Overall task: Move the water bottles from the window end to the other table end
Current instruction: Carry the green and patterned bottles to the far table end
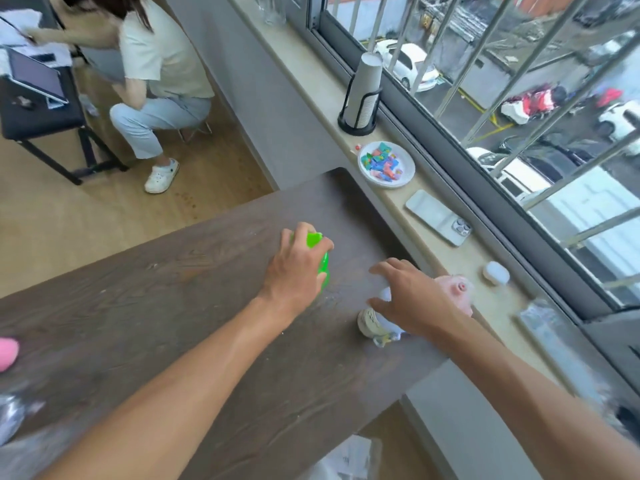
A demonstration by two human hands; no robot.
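Head view: left hand (pixel 298 268) grips green bottle (pixel 320 258); right hand (pixel 412 296) spread over pale bottle (pixel 375 315).

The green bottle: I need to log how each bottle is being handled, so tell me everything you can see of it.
The green bottle is bright, translucent-looking green plastic, standing about upright on the dark wood-grain table near its window end. The left hand wraps its upper part from above, fingers curled around it, hiding most of the body and the top. Only a strip of its side and shoulder shows. Nothing else touches it; whether it is lifted cannot be told.
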